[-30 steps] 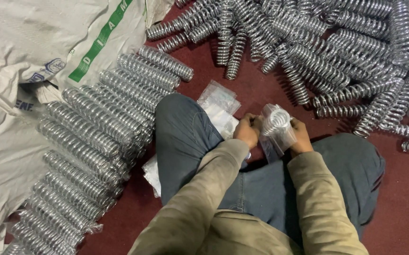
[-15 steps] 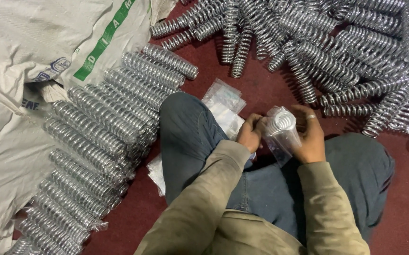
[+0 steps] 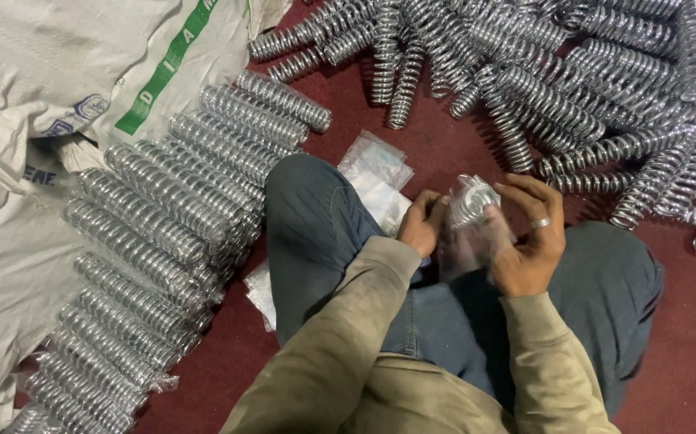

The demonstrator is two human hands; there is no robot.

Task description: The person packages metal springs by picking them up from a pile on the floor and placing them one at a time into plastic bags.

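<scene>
Since the earlier frames both hands have lifted the spring a little higher above the lap. Nearest, the left hand point(image 3: 420, 225) pinches the clear plastic bag point(image 3: 464, 245), fingers closed on its edge, while the right hand point(image 3: 529, 237) curls around the steel coil spring point(image 3: 472, 201) sheathed in it (ring on one finger). That thin film could tear on the wire end, or the spring slip out. Left lie the bagged springs point(image 3: 163, 217) in a row; farther off, the loose spring pile point(image 3: 541, 72) on the red floor point(image 3: 685, 362).

Shiny metal spring point(image 3: 473, 201) stood end-up inside clear plastic bag point(image 3: 470, 241), above lap, twelve o'clock from knees.
</scene>
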